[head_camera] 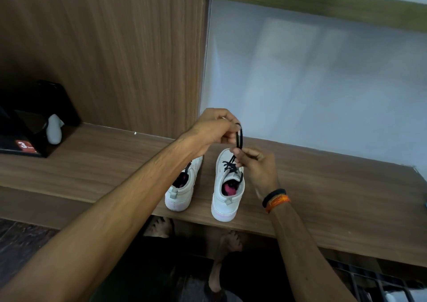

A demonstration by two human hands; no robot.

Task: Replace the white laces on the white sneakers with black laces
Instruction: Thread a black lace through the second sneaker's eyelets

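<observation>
Two white sneakers stand side by side, heels toward camera, on a wooden shelf at frame centre. Right sneaker carries a black lace crossed through its eyelets, pink insole visible inside. Left sneaker is partly hidden under the forearm; a dark lace shows at its opening, lacing extent unclear.

Left hand, just above the sneakers, fingers curled, pinches the top of the lace loop raised above the right sneaker. Right hand, right of that sneaker's tongue, pinches the lace lower down, close to the eyelets. The lace runs taut between both hands, nearly vertical. Right wrist wears a black band and an orange thread.

Black box with a red label sits at frame left on the shelf, a white object leaning in it, too blurred to identify. Wood panel fills upper left, pale wall upper right. Bare feet show below the shelf edge at bottom centre.
</observation>
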